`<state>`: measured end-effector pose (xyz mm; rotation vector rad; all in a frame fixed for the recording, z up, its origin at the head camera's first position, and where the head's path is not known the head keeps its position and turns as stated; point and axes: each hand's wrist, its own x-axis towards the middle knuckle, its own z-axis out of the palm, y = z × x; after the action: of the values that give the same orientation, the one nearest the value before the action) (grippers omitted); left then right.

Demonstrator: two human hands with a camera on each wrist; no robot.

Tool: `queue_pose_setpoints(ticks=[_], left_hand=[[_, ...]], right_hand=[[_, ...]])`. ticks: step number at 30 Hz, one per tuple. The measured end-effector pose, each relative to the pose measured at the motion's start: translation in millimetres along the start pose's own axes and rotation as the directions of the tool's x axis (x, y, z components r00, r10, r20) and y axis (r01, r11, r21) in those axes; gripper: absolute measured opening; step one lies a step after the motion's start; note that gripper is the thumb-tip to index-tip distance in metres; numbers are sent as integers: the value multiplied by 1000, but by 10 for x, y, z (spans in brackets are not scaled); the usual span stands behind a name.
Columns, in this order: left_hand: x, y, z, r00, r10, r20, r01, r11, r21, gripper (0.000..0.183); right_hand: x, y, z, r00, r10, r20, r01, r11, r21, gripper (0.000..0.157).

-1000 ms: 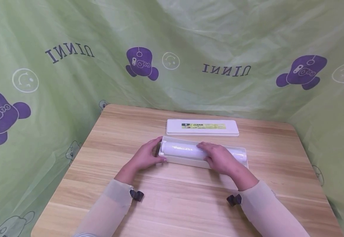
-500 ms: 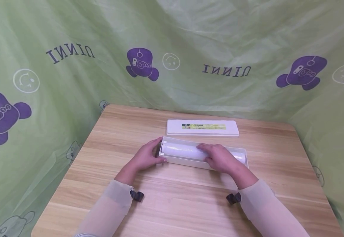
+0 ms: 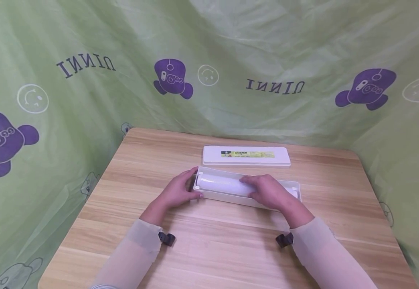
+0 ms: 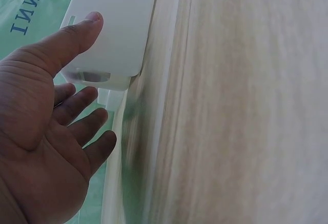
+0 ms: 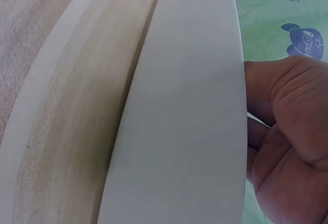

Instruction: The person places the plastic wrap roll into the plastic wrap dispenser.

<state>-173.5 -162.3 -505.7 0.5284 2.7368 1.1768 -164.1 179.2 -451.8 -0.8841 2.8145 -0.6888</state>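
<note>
A long white open cling film box [image 3: 227, 196] lies on the table with a shiny white roll of cling film [image 3: 216, 182] inside. At the box's left end my left hand [image 3: 177, 190] holds it, thumb on the front wall and index finger at the far corner. The left wrist view shows that thumb [image 4: 84, 32] against the wall and the other fingers spread below the end. My right hand [image 3: 270, 194] reaches over the front rim and grips the roll right of its middle. The box wall [image 5: 179, 101] hides those fingertips in the right wrist view.
Behind the box lies its flat white lid [image 3: 245, 160] with a yellow-green label. The wooden table [image 3: 213, 249] meets a green printed curtain [image 3: 231, 108] at the back and sides.
The roll's right end sits slightly lower in the box, and the shine on the film has shifted left. Both hands stay in nearly the same places.
</note>
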Motion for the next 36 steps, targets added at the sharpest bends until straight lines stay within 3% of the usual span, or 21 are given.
queue_pose_setpoints(ticks=[14, 36], left_hand=[[8, -6, 7, 1000, -21, 14, 21, 1000, 12, 104], [8, -6, 5, 1000, -18, 12, 18, 1000, 4, 100]], right_hand=[[-50, 76, -65, 995, 100, -12, -98, 992, 76, 61], [-287, 120, -73, 983, 28, -184, -15, 997, 71, 50]])
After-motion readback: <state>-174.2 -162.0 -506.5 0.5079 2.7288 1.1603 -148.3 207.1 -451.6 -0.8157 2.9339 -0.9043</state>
